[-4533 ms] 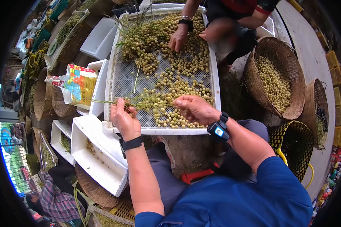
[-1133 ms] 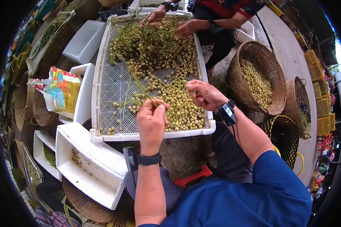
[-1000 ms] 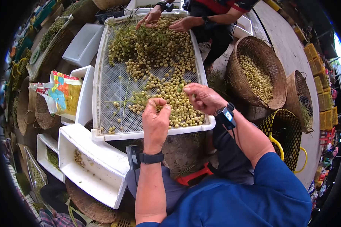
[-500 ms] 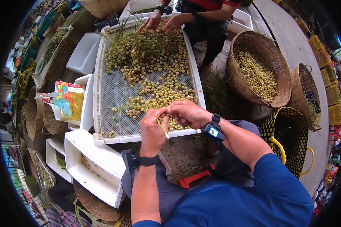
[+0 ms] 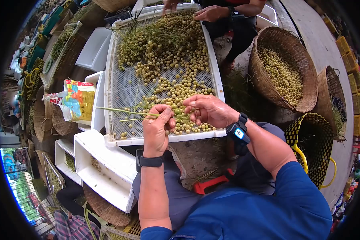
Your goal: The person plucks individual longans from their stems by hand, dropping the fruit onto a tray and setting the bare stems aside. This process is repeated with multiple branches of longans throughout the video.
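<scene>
My left hand point(image 5: 158, 128) is closed on thin green fruit stems point(image 5: 122, 112), whose long ends stick out to the left. My right hand point(image 5: 212, 110) is close by on the right, fingers loosely curled and apart; I see nothing held in it. Small green bits of the sprig show between the hands. Both hands are above the near edge of a white mesh tray point(image 5: 224, 96). Small round yellowish fruits point(image 5: 168, 88), resembling longans, lie loose in it, with stemmed bunches point(image 5: 160, 40) heaped at the far end.
Across the tray, a co-worker's hand point(image 5: 210, 14) is over the fruit. A wicker basket point(image 5: 264, 86) of fruit stands right, near a black-and-yellow woven basket point(image 5: 314, 140). White foam boxes point(image 5: 104, 172) and a printed bag point(image 5: 78, 102) are left. Below is a red stool point(image 5: 212, 184).
My hands have moved apart; the right drew away to the right. The stems in my left hand now point left instead of down. The co-worker's hands have separated. The whole view has shifted slightly.
</scene>
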Motion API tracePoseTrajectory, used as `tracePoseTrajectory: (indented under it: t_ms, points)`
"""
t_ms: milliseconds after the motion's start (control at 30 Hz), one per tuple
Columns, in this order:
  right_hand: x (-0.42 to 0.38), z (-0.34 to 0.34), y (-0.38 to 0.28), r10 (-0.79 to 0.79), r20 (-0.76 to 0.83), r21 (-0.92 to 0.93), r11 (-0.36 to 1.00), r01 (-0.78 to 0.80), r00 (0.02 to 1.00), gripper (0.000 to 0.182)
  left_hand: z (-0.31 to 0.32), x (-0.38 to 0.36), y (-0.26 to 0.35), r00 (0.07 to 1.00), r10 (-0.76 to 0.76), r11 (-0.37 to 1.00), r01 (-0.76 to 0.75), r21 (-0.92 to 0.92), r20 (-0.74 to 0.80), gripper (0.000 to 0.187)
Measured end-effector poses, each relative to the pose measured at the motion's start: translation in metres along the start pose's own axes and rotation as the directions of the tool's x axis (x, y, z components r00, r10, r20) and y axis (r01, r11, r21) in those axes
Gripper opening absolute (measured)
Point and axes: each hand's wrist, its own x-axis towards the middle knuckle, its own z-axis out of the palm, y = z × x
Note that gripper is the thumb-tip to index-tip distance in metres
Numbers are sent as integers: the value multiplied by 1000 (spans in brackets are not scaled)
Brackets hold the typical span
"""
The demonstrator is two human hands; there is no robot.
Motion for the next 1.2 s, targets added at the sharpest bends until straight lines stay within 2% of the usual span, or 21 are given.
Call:
tracePoseTrajectory:
  t_ms: [167, 267, 333, 400, 467, 667, 800, 933, 1000, 1033, 1067, 1133, 1200]
  points:
    - [6, 11, 7, 8, 30, -82, 997, -5, 1000, 29, 0, -1, -1, 997, -69, 996, 71, -47, 38, 10]
    - [9, 17, 11, -44, 6, -148, 988, 45, 999, 30, 2, -2, -1, 999, -33, 999, 31, 40, 29, 9]
    - [13, 16, 13, -59, 3, -219, 974, 59, 998, 28, 4, -2, -3, 999, 44, 987, -42, 153, -8, 6]
    - [12, 18, 12, -68, -7, -218, 974, 64, 998, 27, 6, -2, -4, 998, 63, 985, -59, 162, -16, 5]
    - [12, 18, 10, -189, 55, -290, 937, 197, 980, 25, 7, -2, -5, 994, 101, 966, -86, 243, -47, 6]
    - [10, 19, 6, -301, 12, -506, 821, 266, 953, 24, 10, -2, -12, 991, 132, 885, -108, 454, -23, 12]
    - [8, 20, 6, -325, 26, -561, 778, 283, 945, 25, 11, -4, -12, 988, 154, 881, -143, 451, 12, 12]
    - [7, 21, 7, -286, 71, -471, 835, 285, 956, 22, 11, -5, -9, 990, 140, 890, -133, 435, 17, 11]
    - [7, 21, 4, -203, 89, -493, 842, 220, 975, 16, 8, -5, -8, 985, 166, 822, -166, 545, 48, 10]
    - [8, 19, 5, -190, 106, -411, 886, 217, 976, 14, 7, -5, -9, 977, 202, 810, -202, 551, 61, 10]
    - [8, 19, 6, -179, 124, -307, 928, 209, 976, 13, 7, -6, -5, 989, 139, 849, -144, 509, 49, 10]
    - [2, 26, 3, -43, 49, -84, 995, 47, 998, 16, 7, -9, 7, 992, 125, 875, -125, 467, 30, 11]
    - [0, 23, 0, -65, 120, -17, 998, 68, 991, 19, -4, -8, 20, 987, 161, 911, -143, 386, -15, 10]
